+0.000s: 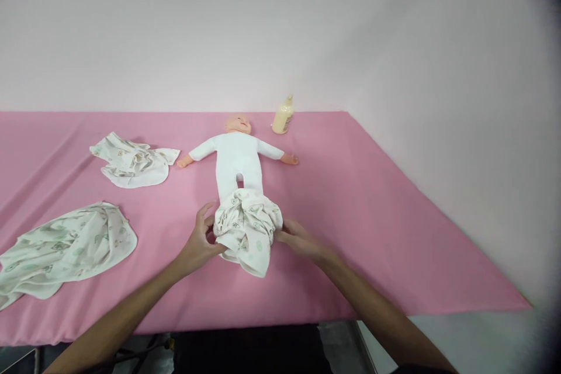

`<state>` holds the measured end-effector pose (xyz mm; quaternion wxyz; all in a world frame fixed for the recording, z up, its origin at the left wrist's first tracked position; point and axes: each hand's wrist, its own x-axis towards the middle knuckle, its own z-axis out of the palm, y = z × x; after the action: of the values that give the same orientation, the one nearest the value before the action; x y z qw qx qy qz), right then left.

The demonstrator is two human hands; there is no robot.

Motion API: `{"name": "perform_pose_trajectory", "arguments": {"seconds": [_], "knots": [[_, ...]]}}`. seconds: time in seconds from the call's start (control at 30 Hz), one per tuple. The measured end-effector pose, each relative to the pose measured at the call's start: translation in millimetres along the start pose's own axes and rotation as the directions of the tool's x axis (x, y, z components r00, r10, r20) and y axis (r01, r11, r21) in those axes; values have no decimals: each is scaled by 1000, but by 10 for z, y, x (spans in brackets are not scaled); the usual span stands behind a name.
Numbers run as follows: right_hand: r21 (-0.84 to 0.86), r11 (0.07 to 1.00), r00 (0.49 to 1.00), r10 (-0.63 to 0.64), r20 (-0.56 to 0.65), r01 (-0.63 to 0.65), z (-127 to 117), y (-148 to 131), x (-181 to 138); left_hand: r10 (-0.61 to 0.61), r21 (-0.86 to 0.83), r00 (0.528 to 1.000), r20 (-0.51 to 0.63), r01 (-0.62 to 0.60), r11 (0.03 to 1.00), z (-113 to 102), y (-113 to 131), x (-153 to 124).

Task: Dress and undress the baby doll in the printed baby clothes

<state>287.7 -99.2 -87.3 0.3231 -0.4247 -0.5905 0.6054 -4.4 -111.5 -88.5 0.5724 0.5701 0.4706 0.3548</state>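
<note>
A baby doll [239,155] with a white cloth body lies on its back, arms spread and head toward the wall. Bunched over its lower legs is a white printed baby garment [248,225], which hides the feet. My left hand [204,242] grips the garment's left edge between thumb and fingers. At the opposite side, my right hand [298,238] pinches the right edge, its fingertips partly hidden by the fabric.
The pink-covered table [350,216] meets a white wall at the back and right. A pale yellow pump bottle [283,117] stands beyond the doll's arm. Two more printed cloth pieces lie to the left, a crumpled one [135,160] and a larger one [74,245].
</note>
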Motion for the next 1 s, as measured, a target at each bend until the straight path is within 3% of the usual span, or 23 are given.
{"name": "perform_pose_trajectory", "arguments": {"seconds": [0.17,0.4,0.7,0.87,1.0], "knots": [[-101,993,997,-64,-45,59,154,36,-175,-56,-3,997,-44,56,998,76,27,-62],[-170,985,916,-32,-400,-40,594,244,-127,33,107,992,-120,-20,994,220,-22,-53],[-190,981,894,-47,-446,-43,701,87,-196,-38,253,959,-280,112,961,353,-127,-240],[-202,976,848,-38,-528,-82,844,76,-239,-92,217,909,-406,193,957,407,-142,-271],[-389,912,833,-110,-542,-133,895,165,-282,-101,244,921,-376,204,948,393,-76,-276]]}}
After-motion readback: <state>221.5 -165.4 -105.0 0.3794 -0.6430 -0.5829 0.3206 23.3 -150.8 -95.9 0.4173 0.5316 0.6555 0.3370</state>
